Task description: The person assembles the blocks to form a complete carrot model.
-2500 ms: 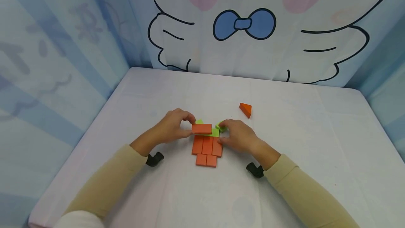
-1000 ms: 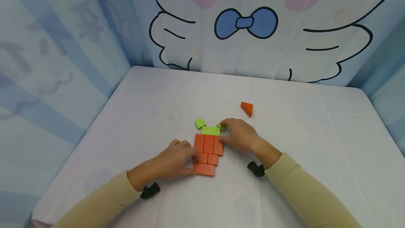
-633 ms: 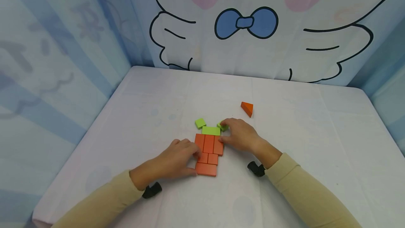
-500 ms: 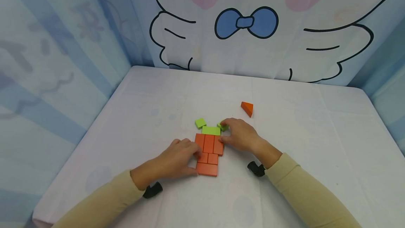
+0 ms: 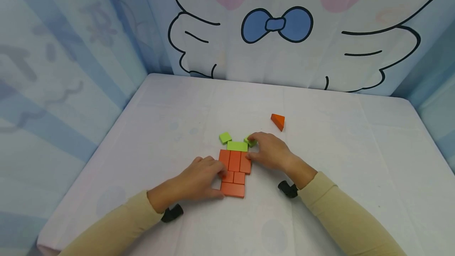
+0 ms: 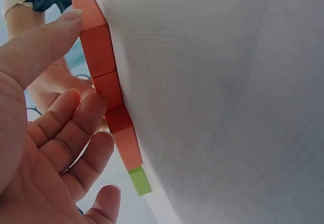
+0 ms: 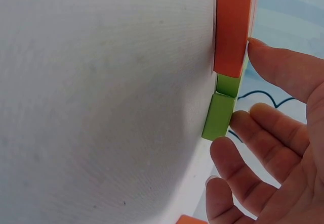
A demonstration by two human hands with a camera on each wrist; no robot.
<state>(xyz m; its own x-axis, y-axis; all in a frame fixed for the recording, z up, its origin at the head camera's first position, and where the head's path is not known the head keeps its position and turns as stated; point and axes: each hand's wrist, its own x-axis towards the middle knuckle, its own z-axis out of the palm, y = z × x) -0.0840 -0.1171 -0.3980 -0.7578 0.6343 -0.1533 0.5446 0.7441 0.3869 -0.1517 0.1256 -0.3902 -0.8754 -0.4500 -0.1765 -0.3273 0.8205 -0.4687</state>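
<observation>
On the table lies a flat figure of orange-red and green blocks. My left hand is at its lower left. In the left wrist view the thumb touches the end of the long orange-red block at the bottom, while the other fingers lie loosely bent by the small blocks above it. My right hand is at the upper right. Its thumb rests on the edge of the right upright orange-red block, and its fingertips touch the tilted green block. Neither hand lifts anything.
Behind the right hand an orange triangular block lies alone. A green block sits tilted at the figure's upper left, beside the flat green block. A cartoon-printed curtain hangs along the table's back edge.
My left hand has come down from the top of the figure with the long orange-red block, laid it below the small blocks and slid it slightly right. My right hand has stayed in place.
</observation>
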